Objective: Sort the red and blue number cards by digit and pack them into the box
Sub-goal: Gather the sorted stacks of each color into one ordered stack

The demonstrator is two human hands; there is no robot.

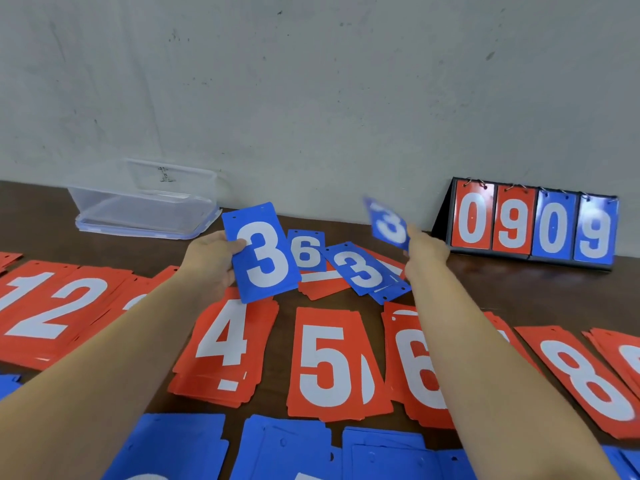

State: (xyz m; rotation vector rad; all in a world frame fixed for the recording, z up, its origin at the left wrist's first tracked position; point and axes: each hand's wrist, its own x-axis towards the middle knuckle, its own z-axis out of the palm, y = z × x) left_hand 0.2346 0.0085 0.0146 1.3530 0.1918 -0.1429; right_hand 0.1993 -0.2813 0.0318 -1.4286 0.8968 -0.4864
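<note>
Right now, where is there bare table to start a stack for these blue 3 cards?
Bare table lies in front of the scoreboard, right of the mixed pile, behind the red 8 stack. A narrower strip runs between the clear box and the red 2 stack. The red row and the blue stacks nearest you are crowded.

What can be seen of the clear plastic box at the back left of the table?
The clear plastic box is rectangular with rounded corners, see-through and slightly cloudy. A bluish rim runs round its bottom edge, perhaps a lid under it; I cannot tell. It looks empty. It rests flat on the brown table, close to the grey wall; nothing else touches it.
</note>
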